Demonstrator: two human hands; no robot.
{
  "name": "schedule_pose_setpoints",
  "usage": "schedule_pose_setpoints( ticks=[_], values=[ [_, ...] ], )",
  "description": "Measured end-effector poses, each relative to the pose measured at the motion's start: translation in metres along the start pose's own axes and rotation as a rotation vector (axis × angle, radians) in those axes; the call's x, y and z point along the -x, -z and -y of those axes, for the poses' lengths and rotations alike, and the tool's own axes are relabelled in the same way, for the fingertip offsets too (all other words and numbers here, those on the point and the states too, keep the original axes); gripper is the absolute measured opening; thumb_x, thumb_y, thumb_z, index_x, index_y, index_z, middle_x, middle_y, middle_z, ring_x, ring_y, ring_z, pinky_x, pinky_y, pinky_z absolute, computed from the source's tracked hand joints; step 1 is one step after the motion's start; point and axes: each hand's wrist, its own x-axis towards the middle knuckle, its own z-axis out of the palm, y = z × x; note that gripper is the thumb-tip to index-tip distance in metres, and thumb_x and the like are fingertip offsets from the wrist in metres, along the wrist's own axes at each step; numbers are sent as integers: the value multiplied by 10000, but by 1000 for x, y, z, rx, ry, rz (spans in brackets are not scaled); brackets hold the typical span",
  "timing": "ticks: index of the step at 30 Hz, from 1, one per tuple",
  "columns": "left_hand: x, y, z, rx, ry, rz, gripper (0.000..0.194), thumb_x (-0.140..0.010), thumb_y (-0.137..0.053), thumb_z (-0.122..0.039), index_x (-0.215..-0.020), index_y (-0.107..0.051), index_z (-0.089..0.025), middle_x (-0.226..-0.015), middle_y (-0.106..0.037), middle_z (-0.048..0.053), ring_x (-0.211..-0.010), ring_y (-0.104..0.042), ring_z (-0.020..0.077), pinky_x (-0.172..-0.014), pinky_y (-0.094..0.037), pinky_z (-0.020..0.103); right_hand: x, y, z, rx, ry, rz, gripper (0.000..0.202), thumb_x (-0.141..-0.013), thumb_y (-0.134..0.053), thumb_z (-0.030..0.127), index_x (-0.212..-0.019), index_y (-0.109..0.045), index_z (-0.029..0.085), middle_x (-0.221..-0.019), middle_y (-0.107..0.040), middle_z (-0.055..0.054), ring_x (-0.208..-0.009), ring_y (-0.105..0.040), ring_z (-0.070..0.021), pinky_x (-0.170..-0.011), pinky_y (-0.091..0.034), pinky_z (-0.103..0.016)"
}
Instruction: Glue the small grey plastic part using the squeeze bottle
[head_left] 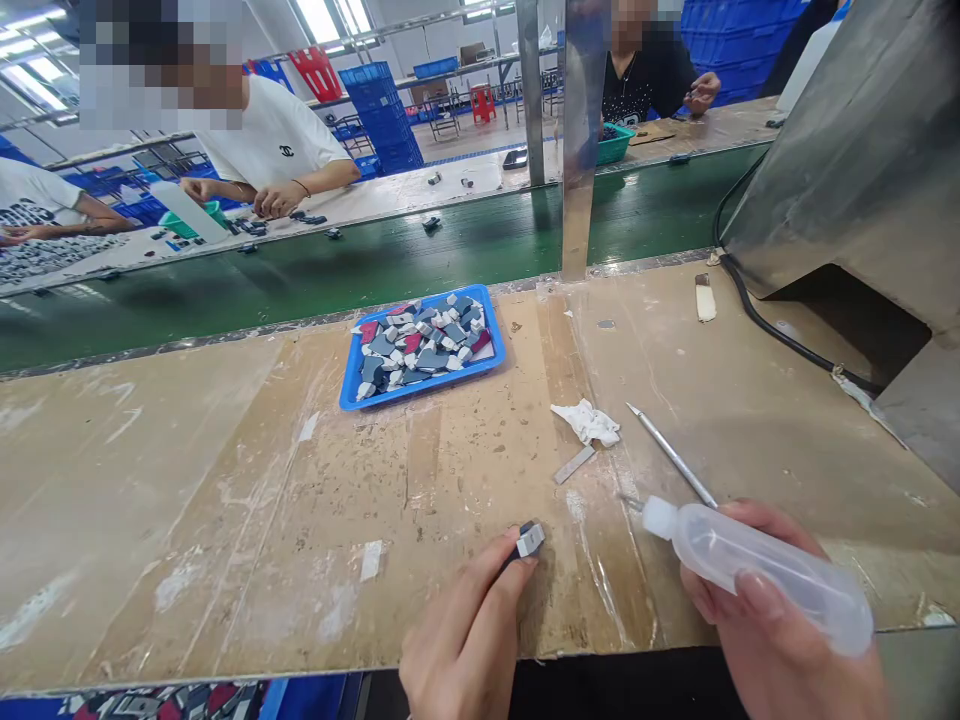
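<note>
- A factory hall with a green conveyor belt (450, 250) running across the far side; other people sit beyond it, sorting small parts. Nearer lies a scuffed wooden workbench (225, 500), streaked with old residue.
- The left hand (465, 640), at about 6 o'clock, is closed in a pinch on a small grey part (530, 539), pressing it down on the bench.
- The right hand (780, 620), toward 4 o'clock, is wrapped around a clear squeeze bottle (757, 570) — nozzle aimed left at the part, but not touching it.
- A blue tray (352, 395) of similar grey, white and red pieces sits at 12 o'clock of the hands.
- Between tray and bottle lie a crumpled white wipe (589, 422), a thin metal pick (671, 455) and a small flat metal strip (574, 465).
- By the look of it, the step in hand is dosing liquid onto the held part — the next move would call for bringing the nozzle tip to the part and a light, controlled squeeze.
</note>
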Motion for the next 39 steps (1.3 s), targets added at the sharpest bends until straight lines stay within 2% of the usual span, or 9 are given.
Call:
schedule_pose_setpoints(
  ticks=[3,5,8,10,13,19,25,32,39],
  values=[
    [1,2,1,-4,-5,26,324,-854,-617,103,-1014,-754,-144,-1140,-750,80,-1025,-729,167,-890,-571,231,0,-17,-6,-106,31,-41,230,-769,-815,375,-924,-716,236,-830,-622,-37,-632,-634,-170,-521,-544,-256],
    [1,3,3,-7,-18,30,335,-851,-614,106,-1023,-756,-144,-1146,-750,81,-1029,-728,168,-886,-578,232,1,-26,-8,-15,158,-42,218,-783,-800,390,-873,-698,220,-884,-588,-49,-714,-611,-177,-559,-513,-255],
    [2,1,7,14,-52,10,323,-849,-616,96,-1021,-761,-137,-1141,-752,84,-1011,-734,170,-866,-592,228,3,-37,-5,109,403,21,222,-841,-728,428,-869,-666,217,-860,-577,-68,-802,-598,-227,-605,-496,-304],
    [3,-1,9,28,-78,-16,306,-861,-606,80,-1012,-764,-133,-1131,-754,86,-1001,-736,168,-848,-597,222,5,-42,-3,131,457,95,173,-879,-693,388,-918,-650,225,-852,-595,-69,-813,-612,-236,-623,-506,-329],
    [2,-4,11,40,-101,-55,284,-871,-596,67,-990,-767,-126,-1114,-757,96,-987,-737,165,-807,-596,209,6,-47,-1,139,451,136,142,-898,-686,351,-948,-642,225,-868,-621,-68,-796,-628,-223,-621,-519,-331],
    [-2,-3,6,76,-94,-71,227,-889,-615,38,-953,-768,-116,-1069,-763,96,-971,-736,153,-819,-592,200,4,-53,2,161,486,174,224,-912,-685,425,-934,-651,205,-867,-640,-65,-782,-647,-197,-614,-551,-304],
    [-4,3,1,66,3,76,258,-871,-655,46,-1025,-750,-137,-1151,-744,100,-1025,-726,171,-855,-599,237,5,-52,-1,119,409,202,245,-882,-735,447,-974,-684,225,-944,-666,-69,-889,-654,-210,-705,-564,-308],
    [-2,3,4,38,-42,47,278,-854,-677,46,-1053,-743,-137,-1157,-744,91,-1029,-725,173,-861,-600,245,5,-52,-3,151,410,194,271,-883,-734,487,-947,-702,226,-919,-693,-75,-870,-672,-216,-673,-588,-296],
    [2,-2,5,32,-50,-12,316,-838,-663,86,-1036,-758,-142,-1133,-752,86,-1009,-731,171,-834,-599,244,5,-55,-2,93,292,165,276,-883,-720,499,-878,-732,223,-866,-684,-91,-739,-682,-246,-607,-596,-373]
  ],
)
